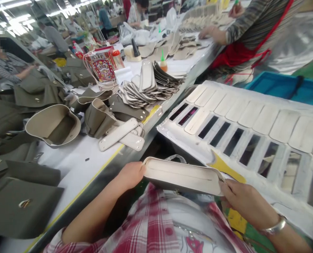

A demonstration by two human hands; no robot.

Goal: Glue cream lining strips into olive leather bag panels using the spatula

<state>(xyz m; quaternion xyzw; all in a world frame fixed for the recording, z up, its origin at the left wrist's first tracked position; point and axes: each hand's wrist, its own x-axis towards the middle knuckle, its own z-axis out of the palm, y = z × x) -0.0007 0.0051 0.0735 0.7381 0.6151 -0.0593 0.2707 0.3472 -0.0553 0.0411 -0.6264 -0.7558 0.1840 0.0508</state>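
Between my hands, in front of my body, is a long cream-lined bag piece [182, 174] with rounded ends and a dark outer side. My left hand [132, 174] pinches its left end. At its right end, my right hand [242, 196] grips the edge, with a metal bracelet on the wrist. Beyond my left hand, loose cream strips [118, 134] with small holes lie crossed on the white table [79, 172]. Open grey-green bag bodies [53, 124] stand at the left, and a pile of cream-and-dark strips [145, 86] lies further back.
On the right, a white slotted rack [211, 158] holds rows of cream pieces, with a yellow tool [226, 167] at its edge. A blue crate [285, 86] sits behind it. A person in a red apron [232, 56] works at the upper right. Glue bottles and a patterned red bag [102, 66] stand farther back.
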